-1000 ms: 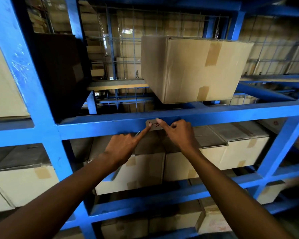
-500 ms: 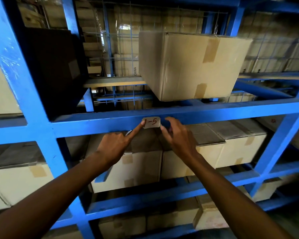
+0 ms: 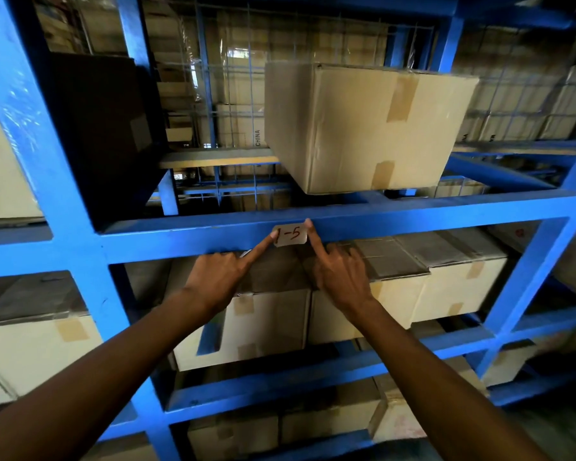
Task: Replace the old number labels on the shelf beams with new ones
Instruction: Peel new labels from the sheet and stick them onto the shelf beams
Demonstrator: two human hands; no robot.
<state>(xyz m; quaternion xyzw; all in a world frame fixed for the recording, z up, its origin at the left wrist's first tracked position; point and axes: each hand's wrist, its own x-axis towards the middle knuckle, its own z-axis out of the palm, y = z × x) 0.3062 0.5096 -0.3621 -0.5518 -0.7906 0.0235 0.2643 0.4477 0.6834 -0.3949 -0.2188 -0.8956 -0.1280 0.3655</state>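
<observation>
A small white paper label (image 3: 290, 235) with "1-5" handwritten in red sits on the front face of a blue horizontal shelf beam (image 3: 413, 221). My left hand (image 3: 220, 277) points up with its index fingertip pressed on the label's left edge; the other fingers are curled, with something thin and pale poking out near the knuckles. My right hand (image 3: 336, 274) has its index finger laid along the label's right edge, tip at the top corner, other fingers folded.
A large taped cardboard box (image 3: 363, 128) overhangs the beam just above the label. A dark box (image 3: 97, 134) stands at upper left. More cartons (image 3: 446, 277) fill the shelf below. A blue upright post (image 3: 47, 161) runs down the left.
Both index fingers covered the label's top a second ago. They have slid apart to its left and right edges, so the "1-5" now shows fully.
</observation>
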